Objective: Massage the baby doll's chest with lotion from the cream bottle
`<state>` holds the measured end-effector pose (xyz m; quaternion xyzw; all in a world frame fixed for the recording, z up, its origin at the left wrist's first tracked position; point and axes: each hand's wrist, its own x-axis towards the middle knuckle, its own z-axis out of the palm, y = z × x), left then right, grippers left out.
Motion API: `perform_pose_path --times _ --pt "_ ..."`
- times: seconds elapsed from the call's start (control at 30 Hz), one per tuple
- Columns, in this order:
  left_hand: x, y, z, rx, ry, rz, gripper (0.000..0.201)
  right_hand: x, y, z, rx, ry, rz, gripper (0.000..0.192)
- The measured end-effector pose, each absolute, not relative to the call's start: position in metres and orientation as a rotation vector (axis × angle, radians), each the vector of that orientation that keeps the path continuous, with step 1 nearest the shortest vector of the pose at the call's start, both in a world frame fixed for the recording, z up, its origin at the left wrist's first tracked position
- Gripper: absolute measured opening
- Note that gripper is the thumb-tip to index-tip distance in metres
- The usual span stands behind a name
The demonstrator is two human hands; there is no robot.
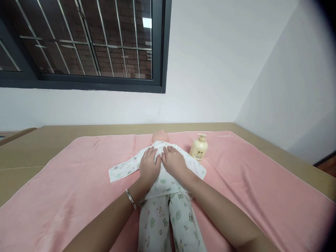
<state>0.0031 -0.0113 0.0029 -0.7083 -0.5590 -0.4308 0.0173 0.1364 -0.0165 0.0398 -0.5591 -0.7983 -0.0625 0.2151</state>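
The left hand (150,166) rests flat, fingers together, gripping nothing. Directly beneath both palms lies the clothed doll (165,182), long axis pointing away from the wearer, perhaps face-down, though that's unclear. The right hand (175,163), equally near, lies likewise flat.

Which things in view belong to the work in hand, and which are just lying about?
Part of the work:
Dressed doll
Left hand and right hand, both laid on it
Pink cloth beneath

Seemingly just there:
Pump bottle, untouched; possibly related
Bracelet
Barred window
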Motion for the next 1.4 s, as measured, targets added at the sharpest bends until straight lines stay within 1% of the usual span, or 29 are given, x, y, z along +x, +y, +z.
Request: perform_pose_path --times 0.13,0.23,0.37,0.47,0.57,0.67,0.77,0.97,1.07,1.17,1.27,1.4 --pt "0.001 -0.006 0.000 -2.239 -1.766 -1.372 0.037 0.129 -0.030 0.044 -1.600 -2.217 -0.273 0.041" --pt "-0.001 -0.004 -0.002 -2.265 -1.746 -1.388 0.037 0.127 -0.037 0.048 -1.602 -2.247 -0.265 0.040" --pt "0.000 -0.007 0.000 -2.252 -1.714 -1.408 0.030 0.130 -0.034 0.045 -1.621 -2.215 -0.172 0.040" --pt "0.002 -0.011 0.001 -2.238 -1.686 -1.430 0.027 0.136 -0.022 0.038 -1.580 -2.170 -0.081 0.046" --pt "0.004 -0.013 0.000 -2.214 -1.661 -1.446 0.027 0.142 -0.010 0.032 -1.523 -2.170 0.024 0.052" --pt "0.005 -0.014 0.000 -2.209 -1.668 -1.443 0.029 0.144 -0.005 0.032 -1.498 -2.184 0.067 0.053" --pt "0.005 -0.014 0.001 -2.234 -1.711 -1.431 0.033 0.141 -0.011 0.035 -1.500 -2.182 -0.031 0.049" --pt "0.002 -0.010 0.001 -2.267 -1.744 -1.387 0.040 0.127 -0.030 0.036 -1.491 -2.178 -0.378 0.034" --pt "0.001 -0.009 0.001 -2.278 -1.737 -1.365 0.041 0.126 -0.033 0.034 -1.491 -2.177 -0.420 0.030" --pt "0.000 -0.009 0.000 -2.285 -1.716 -1.347 0.038 0.126 -0.034 0.032 -1.493 -2.150 -0.406 0.031" --pt "0.000 -0.009 0.000 -2.266 -1.677 -1.379 0.031 0.126 -0.034 0.030 -1.491 -2.134 -0.372 0.037" --pt "0.000 -0.010 -0.001 -2.264 -1.661 -1.392 0.026 0.131 -0.025 0.028 -1.500 -2.107 -0.190 0.045"
